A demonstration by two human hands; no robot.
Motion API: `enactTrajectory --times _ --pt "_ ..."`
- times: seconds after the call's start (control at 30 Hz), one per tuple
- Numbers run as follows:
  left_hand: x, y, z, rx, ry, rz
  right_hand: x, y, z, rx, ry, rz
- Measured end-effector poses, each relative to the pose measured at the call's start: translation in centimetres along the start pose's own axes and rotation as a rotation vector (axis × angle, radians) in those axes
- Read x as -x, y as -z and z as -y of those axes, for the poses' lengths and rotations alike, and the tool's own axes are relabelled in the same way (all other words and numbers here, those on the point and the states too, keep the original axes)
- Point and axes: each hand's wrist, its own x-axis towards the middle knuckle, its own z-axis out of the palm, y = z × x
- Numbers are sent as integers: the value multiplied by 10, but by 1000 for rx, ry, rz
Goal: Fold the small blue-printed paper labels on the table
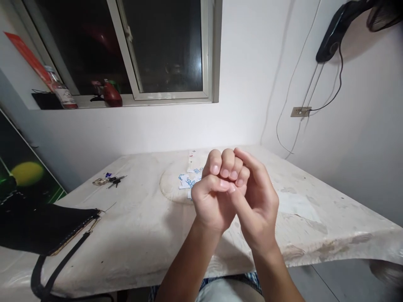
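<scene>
Above the table, my left hand [209,205] and my right hand [260,205] are pressed together with the palms turned toward me. The left fingers are curled over and the left thumb meets the tip of the right thumb. Around the back and side of the left hand, the right hand is cupped, its other fingers mostly hidden. Anything between the palms is out of sight. Beyond the hands, partly covered by them, white paper scraps with blue markings [188,181] lie on a round patch [168,184] of the tabletop.
The pale covered table [132,235] meets the white wall. Keys [115,180] and a black pouch with a strap [50,228] are on its left side. A clear sheet [299,205] lies at right. Bottles [64,94] stand on the windowsill; a black fan [335,33] hangs on the wall.
</scene>
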Motion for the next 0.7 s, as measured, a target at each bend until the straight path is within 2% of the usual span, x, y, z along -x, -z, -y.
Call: enactTrajectory --times 0.17,0.53,0.7 --pt "5 0 -1 -29 -21 -57 9 4 -4 -63 19 20" --pt "9 4 7 103 -4 -17 18 4 -12 -85 -10 -10" --pt "10 6 9 72 6 -56 20 3 -13 -43 -10 -16"
